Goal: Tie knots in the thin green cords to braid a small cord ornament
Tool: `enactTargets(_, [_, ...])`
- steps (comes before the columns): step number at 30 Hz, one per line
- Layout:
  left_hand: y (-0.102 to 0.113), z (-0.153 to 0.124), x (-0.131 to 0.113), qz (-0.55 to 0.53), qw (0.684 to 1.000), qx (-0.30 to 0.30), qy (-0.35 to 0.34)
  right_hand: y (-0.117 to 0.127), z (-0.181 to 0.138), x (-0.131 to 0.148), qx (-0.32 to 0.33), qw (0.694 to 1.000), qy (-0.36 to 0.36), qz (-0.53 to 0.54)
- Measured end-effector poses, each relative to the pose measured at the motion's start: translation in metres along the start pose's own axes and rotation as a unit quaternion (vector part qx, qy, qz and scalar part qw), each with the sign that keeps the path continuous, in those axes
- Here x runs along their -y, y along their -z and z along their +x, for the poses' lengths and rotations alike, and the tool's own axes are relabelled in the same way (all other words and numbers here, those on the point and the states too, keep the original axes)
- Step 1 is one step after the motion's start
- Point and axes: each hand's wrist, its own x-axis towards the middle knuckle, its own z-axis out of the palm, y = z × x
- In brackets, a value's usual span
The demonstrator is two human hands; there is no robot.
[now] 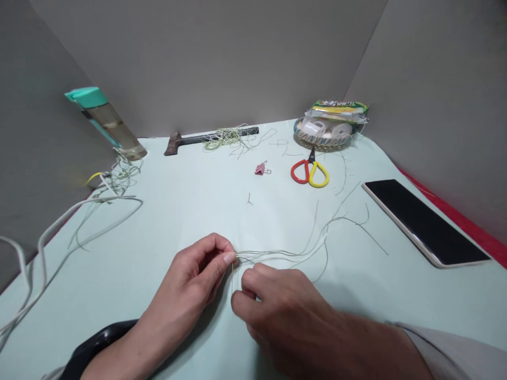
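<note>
Between thumb and index finger, my left hand [202, 274] pinches one end of a bundle of thin green cords [277, 254]. From that pinch the cords run right across the table, fanning out into loose ends. My right hand [277, 301] is closed just below and to the right, its fingers gripping a thin strand [232, 277] that hangs down from the left fingertips. The exact spot where the right fingers hold the strand is partly hidden. Whatever knot may lie under my left thumb is too small to make out.
Red-and-yellow-handled scissors [310, 171], a pink binder clip [261, 168] and a hammer [212, 138] under tangled cord lie farther back. A basket [325, 140] stands back right, a phone [423, 221] at right. On the left are a bottle [109, 124] and white cables [41, 264].
</note>
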Motion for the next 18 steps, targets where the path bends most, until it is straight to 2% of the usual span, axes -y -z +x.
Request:
enactTargets(5, [-0.001, 0.002, 0.002, -0.01, 1.0, 0.008, 0.004, -0.012, -0.001, 0.01, -0.035, 0.998, 0.027, -0.032])
enactTargets(8, [-0.003, 0.001, 0.001, -0.017, 1.0, 0.01, 0.001, -0.011, -0.006, 0.012, -0.011, 0.998, 0.059, -0.026])
enactTargets(12, [-0.003, 0.0, 0.001, -0.021, 1.0, 0.02, -0.004, 0.023, -0.013, 0.009, 0.03, 0.996, 0.085, 0.01])
enactTargets(15, [-0.003, 0.001, 0.002, -0.015, 0.999, 0.035, -0.005, 0.059, -0.01, 0.001, 0.013, 0.999, 0.032, 0.037])
enactTargets(17, [-0.003, 0.002, 0.003, -0.009, 0.999, 0.048, -0.005, 0.073, -0.002, -0.008, -0.028, 0.998, 0.008, 0.055])
enactTargets(18, [-0.004, 0.002, 0.003, -0.008, 0.998, 0.054, -0.006, 0.076, 0.003, -0.013, -0.068, 0.995, 0.01, 0.066])
